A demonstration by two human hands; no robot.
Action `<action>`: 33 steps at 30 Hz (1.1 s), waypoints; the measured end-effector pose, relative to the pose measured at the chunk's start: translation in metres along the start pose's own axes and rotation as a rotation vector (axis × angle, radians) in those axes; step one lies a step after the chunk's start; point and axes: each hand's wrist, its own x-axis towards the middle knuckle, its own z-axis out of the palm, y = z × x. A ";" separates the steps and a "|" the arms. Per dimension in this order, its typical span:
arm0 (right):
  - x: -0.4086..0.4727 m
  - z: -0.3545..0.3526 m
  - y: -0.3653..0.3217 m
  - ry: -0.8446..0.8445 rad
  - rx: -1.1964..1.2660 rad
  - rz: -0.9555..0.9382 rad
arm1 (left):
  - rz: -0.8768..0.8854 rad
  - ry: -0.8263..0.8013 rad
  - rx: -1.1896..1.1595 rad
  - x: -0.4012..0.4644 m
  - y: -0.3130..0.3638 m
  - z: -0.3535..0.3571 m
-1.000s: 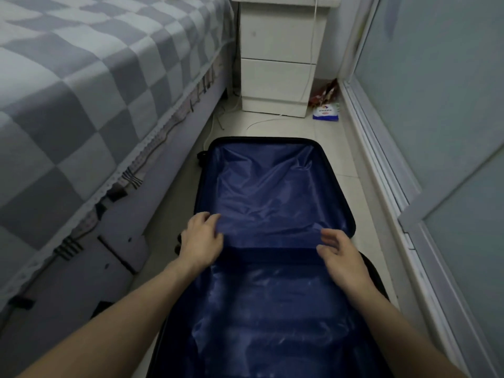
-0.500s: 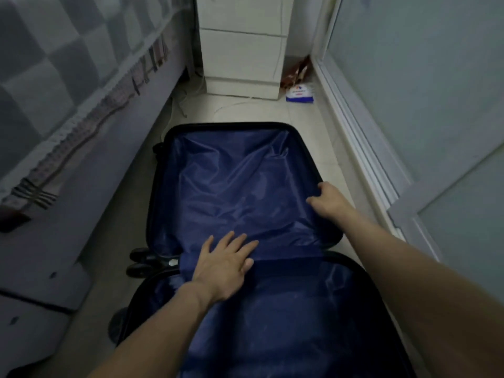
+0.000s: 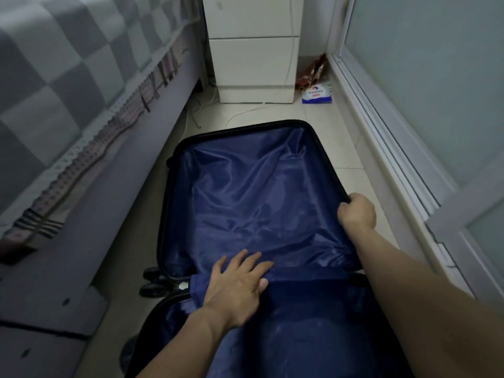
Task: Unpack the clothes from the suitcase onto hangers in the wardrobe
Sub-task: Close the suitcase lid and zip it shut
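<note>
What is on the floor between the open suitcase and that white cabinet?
In the head view, a white cable curls over the pale floor tiles between the suitcase and the white cabinet; otherwise that stretch is bare.

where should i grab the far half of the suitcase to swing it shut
Grip the black rim on its right edge, coming from the right side, as the right hand does. The far half lies flat and open, so that raised edge is its only firm hold; the lining is loose.

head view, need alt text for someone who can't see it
An open suitcase with blue lining lies on a tiled floor; no clothes show inside. The left hand rests flat on the fabric at the hinge, and the right hand grips the far half's rim. A checked bed stands left, white drawers beyond.
</note>
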 end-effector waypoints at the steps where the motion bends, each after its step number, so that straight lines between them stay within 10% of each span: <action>1: -0.005 0.000 0.004 0.037 0.025 -0.032 | -0.003 -0.006 0.002 0.000 0.000 0.000; 16: -0.077 -0.093 0.015 0.162 0.487 -0.258 | -0.023 -0.110 0.034 -0.031 0.026 -0.013; 24: -0.115 -0.135 0.009 0.092 0.398 -0.311 | 0.226 1.133 0.190 -0.056 0.065 -0.204; 33: -0.149 -0.168 0.005 0.022 0.411 -0.282 | 0.054 0.951 0.401 -0.118 0.089 -0.328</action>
